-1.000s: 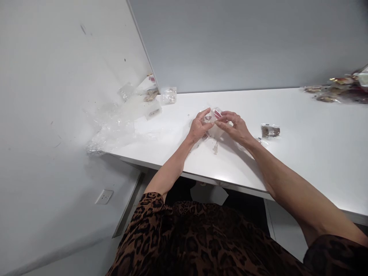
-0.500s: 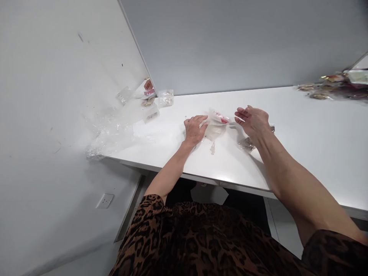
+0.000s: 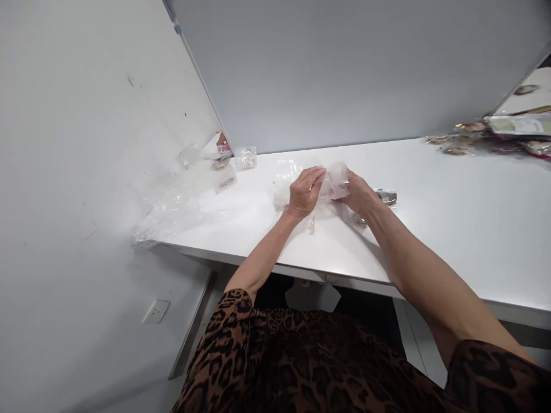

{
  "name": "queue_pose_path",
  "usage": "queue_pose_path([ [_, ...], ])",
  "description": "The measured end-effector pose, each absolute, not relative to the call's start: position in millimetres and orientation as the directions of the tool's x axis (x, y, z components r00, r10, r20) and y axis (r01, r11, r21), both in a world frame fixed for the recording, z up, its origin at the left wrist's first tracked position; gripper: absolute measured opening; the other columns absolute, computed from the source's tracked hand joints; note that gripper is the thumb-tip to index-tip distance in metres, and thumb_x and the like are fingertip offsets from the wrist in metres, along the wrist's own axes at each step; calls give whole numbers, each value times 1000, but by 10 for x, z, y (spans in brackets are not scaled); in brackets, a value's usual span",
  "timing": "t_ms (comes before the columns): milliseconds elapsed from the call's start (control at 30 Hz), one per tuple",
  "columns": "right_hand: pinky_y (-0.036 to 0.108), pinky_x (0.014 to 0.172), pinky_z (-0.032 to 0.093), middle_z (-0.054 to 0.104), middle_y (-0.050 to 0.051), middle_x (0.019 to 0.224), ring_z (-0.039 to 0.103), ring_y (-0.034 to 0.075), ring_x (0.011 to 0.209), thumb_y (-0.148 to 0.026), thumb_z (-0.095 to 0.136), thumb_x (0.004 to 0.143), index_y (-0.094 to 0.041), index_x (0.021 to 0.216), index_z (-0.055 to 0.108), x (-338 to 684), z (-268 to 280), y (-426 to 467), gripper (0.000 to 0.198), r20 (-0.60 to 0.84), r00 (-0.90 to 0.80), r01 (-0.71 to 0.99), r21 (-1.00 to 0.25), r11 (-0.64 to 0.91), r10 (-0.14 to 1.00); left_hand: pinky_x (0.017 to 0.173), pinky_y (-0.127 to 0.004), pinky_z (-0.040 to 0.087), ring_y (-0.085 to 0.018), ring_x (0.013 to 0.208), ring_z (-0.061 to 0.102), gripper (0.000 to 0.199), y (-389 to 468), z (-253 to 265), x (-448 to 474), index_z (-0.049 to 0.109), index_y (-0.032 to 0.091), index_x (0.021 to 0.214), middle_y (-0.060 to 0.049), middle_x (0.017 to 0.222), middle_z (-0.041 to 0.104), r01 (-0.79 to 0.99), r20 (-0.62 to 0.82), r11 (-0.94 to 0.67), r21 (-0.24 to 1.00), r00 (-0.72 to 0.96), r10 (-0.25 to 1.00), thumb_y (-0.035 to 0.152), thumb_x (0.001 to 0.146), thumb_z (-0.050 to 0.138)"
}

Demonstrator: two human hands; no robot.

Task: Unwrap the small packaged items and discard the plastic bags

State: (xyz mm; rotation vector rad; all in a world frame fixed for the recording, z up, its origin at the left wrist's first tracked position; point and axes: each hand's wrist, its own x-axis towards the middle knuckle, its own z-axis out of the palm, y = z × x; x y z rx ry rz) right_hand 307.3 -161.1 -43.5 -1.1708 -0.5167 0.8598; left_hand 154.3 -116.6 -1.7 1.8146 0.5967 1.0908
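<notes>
A translucent plastic bag (image 3: 334, 179) is stretched between my two hands above the white table (image 3: 439, 241). My left hand (image 3: 306, 190) is closed, pinching its left side with fingers and thumb. At its other side is my right hand (image 3: 358, 190), the fingers curled on the plastic and partly hidden by it. Clear plastic (image 3: 287, 170) lies beyond and left of my left hand. A packet with brown contents (image 3: 387, 197) sits beside my right wrist, and a clear packet (image 3: 358, 221) is partly under it. Nearer me lies a small beige scrap (image 3: 311, 225).
Crumpled clear plastic (image 3: 167, 206) is heaped at the table's left end, against the wall. Several small packets (image 3: 247, 158) lie at the back left, more packets (image 3: 456, 149) at the back right. A grey panel (image 3: 344, 74) stands along the back edge.
My right hand has moved left from beside the bag and closed on it. The bag is now raised and bunched between both hands; its red print is mostly hidden.
</notes>
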Motion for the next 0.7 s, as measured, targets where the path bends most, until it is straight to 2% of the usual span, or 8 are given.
queue_pose_path([
  [100,38,55,58,63,4,70,63,22,61,-74,69,85,-25,93,56,3107,-388,-1640,52,-279,510,-447,-894,-27,814,129,-42,38,-21,148,52,24,-1195,121,1676,79,30,107,-4,138,71,-61,422,-453,890,490,763,22,99,58],
  [200,41,57,61,62,3,68,67,24,61,-78,69,82,-26,91,54,3095,-322,-1668,55,-365,417,-576,-815,-68,833,129,-44,38,-21,151,48,23,-1265,165,1718,79,29,109,-5,141,69,-60,407,-439,896,503,762,23,99,59],
  [300,41,60,62,62,1,67,64,21,57,-67,72,86,-25,90,57,3058,-286,-1681,45,-337,402,-593,-804,-38,851,128,-42,41,-23,146,54,20,-1370,51,1638,80,27,106,-7,138,70,-59,427,-471,880,533,730,21,96,63],
  [433,33,55,59,62,1,61,59,16,53,-32,79,84,-22,79,59,3005,-316,-1639,23,-334,516,-528,-849,-14,789,125,-44,43,-24,137,62,19,-1477,-251,1362,80,26,107,-9,133,73,-76,504,-581,811,595,626,28,94,67],
  [500,30,53,57,61,0,60,58,15,53,-17,76,79,-20,75,57,3000,-349,-1598,20,-313,586,-485,-875,14,747,122,-47,47,-26,131,66,25,-1497,-376,1187,80,24,111,-11,131,74,-96,577,-656,749,583,573,37,93,69],
  [567,29,54,57,61,0,60,57,15,55,-10,71,76,-20,75,56,3018,-389,-1560,18,-291,626,-452,-892,32,724,119,-49,49,-28,128,67,36,-1504,-437,1027,79,21,116,-13,129,75,-117,630,-697,708,551,547,46,92,70],
  [633,30,57,58,60,0,63,60,15,59,-9,69,72,-20,76,56,3058,-434,-1537,18,-246,664,-393,-918,49,706,116,-49,50,-28,128,67,44,-1508,-426,916,79,20,119,-13,130,75,-137,614,-651,747,517,596,53,91,71],
  [700,34,64,60,61,0,69,64,18,68,-11,69,70,-21,78,54,3116,-483,-1536,20,-170,702,-301,-951,72,692,111,-46,52,-28,125,68,46,-1508,-364,876,80,21,115,-12,129,75,-157,511,-500,852,464,724,58,89,72],
])
